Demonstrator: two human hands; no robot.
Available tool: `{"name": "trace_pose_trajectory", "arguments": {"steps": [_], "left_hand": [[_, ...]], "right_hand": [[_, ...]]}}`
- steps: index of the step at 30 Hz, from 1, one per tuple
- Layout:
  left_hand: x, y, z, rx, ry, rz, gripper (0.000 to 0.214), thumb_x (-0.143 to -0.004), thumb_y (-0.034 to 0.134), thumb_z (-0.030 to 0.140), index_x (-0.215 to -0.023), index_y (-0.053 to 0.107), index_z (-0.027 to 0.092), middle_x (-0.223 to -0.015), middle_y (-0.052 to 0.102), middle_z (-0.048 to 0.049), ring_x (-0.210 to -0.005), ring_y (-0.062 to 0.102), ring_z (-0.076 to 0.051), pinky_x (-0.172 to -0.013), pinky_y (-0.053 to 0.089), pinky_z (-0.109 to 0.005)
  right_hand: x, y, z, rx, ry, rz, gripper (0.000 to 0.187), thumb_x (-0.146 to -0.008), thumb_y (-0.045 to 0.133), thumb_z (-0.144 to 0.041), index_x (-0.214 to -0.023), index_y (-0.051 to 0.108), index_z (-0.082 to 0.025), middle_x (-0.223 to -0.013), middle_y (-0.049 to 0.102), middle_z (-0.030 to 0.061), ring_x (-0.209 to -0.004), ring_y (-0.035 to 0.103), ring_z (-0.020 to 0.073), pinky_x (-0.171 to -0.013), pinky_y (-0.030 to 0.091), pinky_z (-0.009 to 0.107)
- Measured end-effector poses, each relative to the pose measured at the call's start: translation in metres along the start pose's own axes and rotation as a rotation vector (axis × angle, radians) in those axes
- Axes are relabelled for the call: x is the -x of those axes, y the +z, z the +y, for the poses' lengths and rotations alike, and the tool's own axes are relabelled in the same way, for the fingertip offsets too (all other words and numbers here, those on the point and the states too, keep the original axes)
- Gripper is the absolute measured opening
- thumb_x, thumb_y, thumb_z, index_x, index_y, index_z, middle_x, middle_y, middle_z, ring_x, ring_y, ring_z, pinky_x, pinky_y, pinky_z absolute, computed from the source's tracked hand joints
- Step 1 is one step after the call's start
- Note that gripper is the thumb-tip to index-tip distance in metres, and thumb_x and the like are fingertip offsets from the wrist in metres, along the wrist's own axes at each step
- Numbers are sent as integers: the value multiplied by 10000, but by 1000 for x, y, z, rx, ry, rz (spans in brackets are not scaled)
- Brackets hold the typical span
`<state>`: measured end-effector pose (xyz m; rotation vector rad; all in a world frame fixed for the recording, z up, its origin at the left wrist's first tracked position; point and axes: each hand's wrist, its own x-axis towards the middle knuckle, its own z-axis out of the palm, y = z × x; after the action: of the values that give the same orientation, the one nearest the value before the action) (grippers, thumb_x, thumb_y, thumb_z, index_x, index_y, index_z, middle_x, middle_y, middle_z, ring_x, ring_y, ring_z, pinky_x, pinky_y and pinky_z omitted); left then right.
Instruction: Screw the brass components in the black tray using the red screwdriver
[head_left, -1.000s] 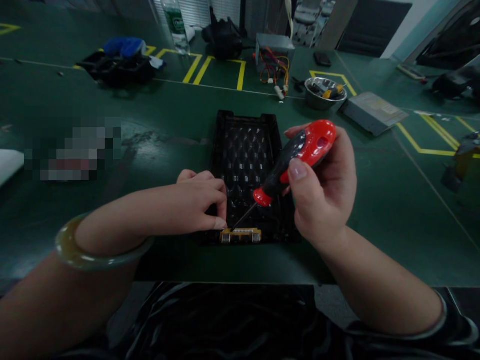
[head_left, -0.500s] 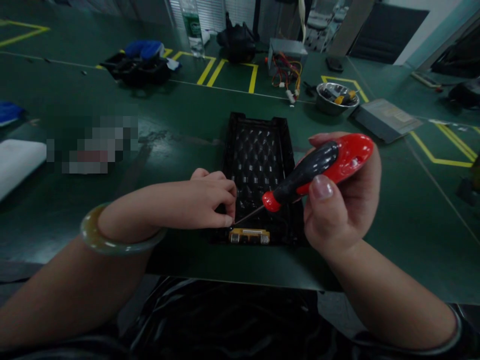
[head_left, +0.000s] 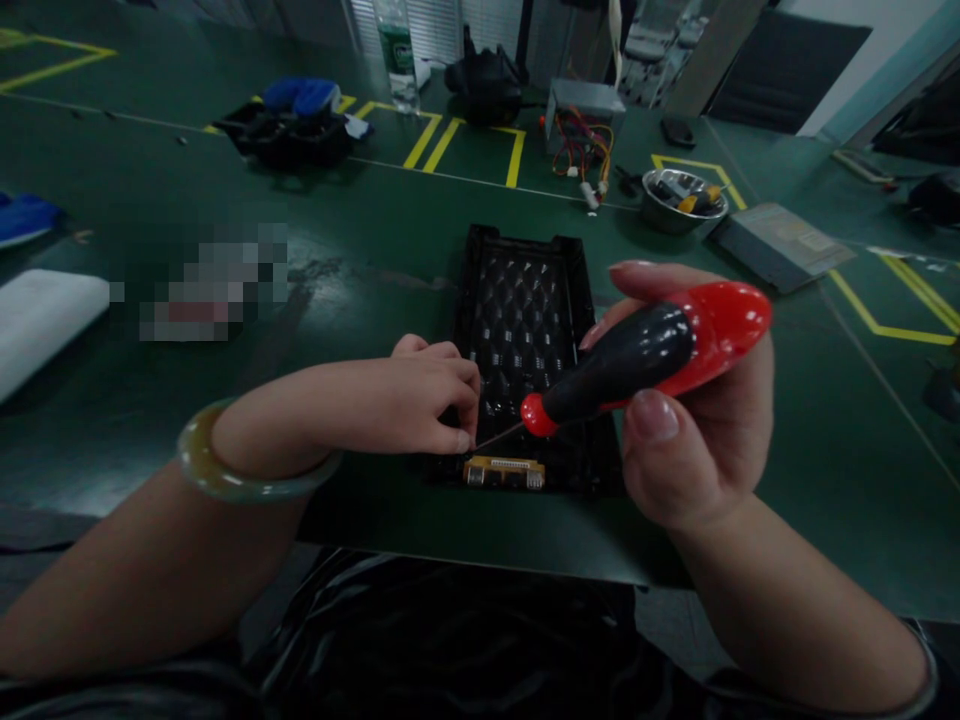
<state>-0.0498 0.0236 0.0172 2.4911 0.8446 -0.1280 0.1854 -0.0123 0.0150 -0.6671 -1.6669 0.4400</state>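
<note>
My right hand (head_left: 697,430) grips the handle of a red and black screwdriver (head_left: 630,360). Its thin shaft slants down to the left, and its tip meets the fingertips of my left hand (head_left: 427,400). Those fingers are pinched together at the near left corner of a black plastic panel (head_left: 517,330) with a bumpy diamond pattern. What they pinch, if anything, is too small to make out. Along the panel's near edge sits a small tan circuit board (head_left: 504,474) with a white connector and metal ports.
Beyond the panel stand a metal power supply with wires (head_left: 585,115), a steel bowl of tools (head_left: 682,200), a flat grey metal box (head_left: 780,245) and a water bottle (head_left: 397,60). A black tray with blue items (head_left: 289,125) and a white object (head_left: 45,310) lie left.
My right hand has shifted slightly right and turned the screwdriver, its handle lying a bit flatter. My left hand keeps its pinch at the panel's corner. The whole view has drifted slightly.
</note>
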Motion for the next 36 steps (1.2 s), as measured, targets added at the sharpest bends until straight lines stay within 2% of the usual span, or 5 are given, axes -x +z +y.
{"name": "trace_pose_trajectory", "arguments": {"steps": [4, 9, 18, 24, 36], "left_hand": [[0, 2, -3, -13, 14, 9, 178, -928, 651, 362, -858, 789, 276, -1076, 716, 1, -1092, 551, -225, -950, 277, -375], [1, 4, -7, -14, 44, 21, 158, -927, 660, 364, -923, 798, 288, -1126, 718, -5, -1108, 547, -235, -955, 287, -362], [0, 2, -3, -17, 29, 7, 155, -929, 653, 344, -868, 788, 299, -1099, 707, 12, -1109, 541, -233, -957, 259, -375], [0, 0, 0, 17, -5, 4, 165, -912, 654, 322, -822, 778, 261, -1034, 706, 4, -1062, 556, -224, -912, 275, -361], [0, 3, -3, 12, 11, 15, 148, -895, 669, 323, -796, 758, 259, -992, 714, 13, -1078, 558, -232, -938, 251, -375]], "right_hand": [[-1, -6, 2, -42, -153, -165, 641, -807, 746, -397, -1417, 556, -334, -1366, 625, 47, -903, 676, 239, -935, 643, 481], [0, -2, -5, -184, 52, -198, 853, -708, 841, -201, -1475, 494, -342, -1394, 593, 58, -906, 678, 216, -799, 669, 421], [-9, 0, -7, -337, -69, -285, 497, -823, 705, -135, -1269, 528, -263, -960, 643, -13, -852, 707, 163, -676, 635, 320], [-7, -6, 1, -115, 39, -117, 510, -738, 873, -466, -1143, 620, -287, -1080, 594, 20, -872, 632, 183, -800, 616, 416], [-14, -7, 4, 20, -63, 202, 353, -885, 721, -433, -1197, 594, -328, -1205, 540, 6, -827, 612, 126, -779, 578, 368]]}}
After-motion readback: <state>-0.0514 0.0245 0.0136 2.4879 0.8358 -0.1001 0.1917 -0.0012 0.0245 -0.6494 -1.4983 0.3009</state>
